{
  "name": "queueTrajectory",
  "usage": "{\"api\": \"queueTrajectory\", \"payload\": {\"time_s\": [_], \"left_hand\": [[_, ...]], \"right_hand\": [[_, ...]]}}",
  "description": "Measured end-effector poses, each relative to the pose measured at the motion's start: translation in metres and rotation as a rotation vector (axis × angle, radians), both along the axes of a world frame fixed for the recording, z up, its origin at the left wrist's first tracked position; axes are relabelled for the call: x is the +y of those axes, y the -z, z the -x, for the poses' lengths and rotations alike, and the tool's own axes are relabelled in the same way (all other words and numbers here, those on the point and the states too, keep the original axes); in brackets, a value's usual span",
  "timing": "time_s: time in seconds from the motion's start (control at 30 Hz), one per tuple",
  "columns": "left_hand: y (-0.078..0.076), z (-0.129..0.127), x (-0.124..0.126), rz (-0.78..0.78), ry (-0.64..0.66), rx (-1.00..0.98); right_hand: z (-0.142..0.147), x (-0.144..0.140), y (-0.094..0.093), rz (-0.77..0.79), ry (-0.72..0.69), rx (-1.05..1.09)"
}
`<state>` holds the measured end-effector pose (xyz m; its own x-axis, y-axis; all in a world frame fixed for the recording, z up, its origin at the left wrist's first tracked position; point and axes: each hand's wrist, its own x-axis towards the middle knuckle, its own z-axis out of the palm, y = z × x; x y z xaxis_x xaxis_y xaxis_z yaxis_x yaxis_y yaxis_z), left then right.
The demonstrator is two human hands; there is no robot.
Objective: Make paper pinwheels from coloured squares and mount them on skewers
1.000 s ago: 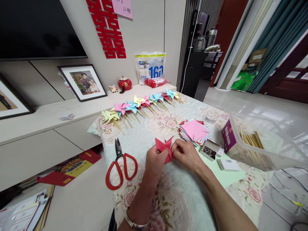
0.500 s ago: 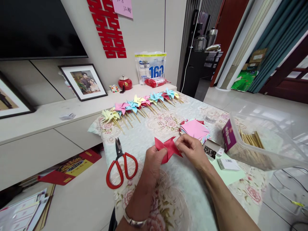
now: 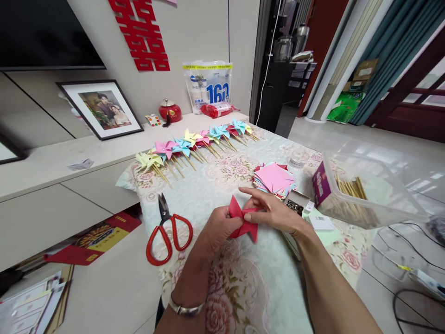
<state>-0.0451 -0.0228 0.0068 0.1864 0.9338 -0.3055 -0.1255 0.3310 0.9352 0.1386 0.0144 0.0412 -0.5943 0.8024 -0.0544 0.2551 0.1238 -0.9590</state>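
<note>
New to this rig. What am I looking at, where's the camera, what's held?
There's no machine: these are a person's bare left hand and right hand. One camera worn on the head looks forward and down, so the view is roughly theirs. Both hands hold folded red paper above a floral tablecloth. Red-handled scissors lie to the left. Farther back is a row of paper pinwheels on sticks. To the right sit a paper stack and a clear plastic box containing loose sticks.
</note>
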Motion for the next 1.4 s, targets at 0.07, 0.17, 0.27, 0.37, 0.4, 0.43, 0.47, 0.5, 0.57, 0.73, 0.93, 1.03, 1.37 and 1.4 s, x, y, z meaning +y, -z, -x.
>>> {"api": "queueTrajectory", "payload": {"time_s": [0.07,0.17,0.27,0.37,0.4,0.43,0.47,0.5,0.57,0.73,0.93,1.03,1.37,1.4], "left_hand": [[0.0,-0.001,0.001,-0.002,0.015,0.039],[-0.002,-0.003,0.0,-0.007,0.035,0.096],[-0.004,-0.004,-0.001,-0.016,0.042,0.13],[-0.004,-0.005,-0.002,-0.029,0.038,0.133],[-0.004,-0.005,-0.002,-0.034,0.035,0.13],[-0.003,-0.005,-0.002,-0.039,0.031,0.128],[-0.003,-0.005,-0.002,-0.042,0.027,0.128],[-0.002,-0.006,-0.001,-0.045,0.022,0.129],[-0.001,-0.007,-0.001,-0.045,0.012,0.126],[-0.002,-0.009,-0.001,-0.027,-0.017,0.027],[-0.009,-0.004,-0.001,-0.057,-0.137,-0.134],[-0.013,-0.004,-0.002,-0.086,-0.174,-0.25],[-0.012,-0.023,-0.001,-0.137,-0.328,-0.376],[-0.012,-0.024,0.0,-0.132,-0.339,-0.364]], "right_hand": [[0.001,0.0,0.003,-0.005,0.006,-0.035],[0.002,0.001,0.008,-0.038,0.015,-0.088],[0.004,0.001,0.009,-0.082,0.004,-0.148],[0.006,0.0,0.009,-0.101,-0.005,-0.183],[0.006,0.0,0.009,-0.106,-0.003,-0.189],[0.006,0.0,0.008,-0.111,-0.002,-0.193],[0.006,-0.001,0.008,-0.116,-0.001,-0.198],[0.007,-0.001,0.008,-0.119,0.001,-0.205],[0.007,-0.001,0.007,-0.125,0.009,-0.222],[0.01,-0.002,0.003,-0.108,0.053,-0.198],[0.011,0.001,0.008,0.009,0.199,0.068],[0.015,0.004,0.016,0.074,0.298,0.253],[0.042,0.001,0.025,0.1,0.466,0.486],[0.043,0.0,0.025,0.098,0.467,0.489]]}}
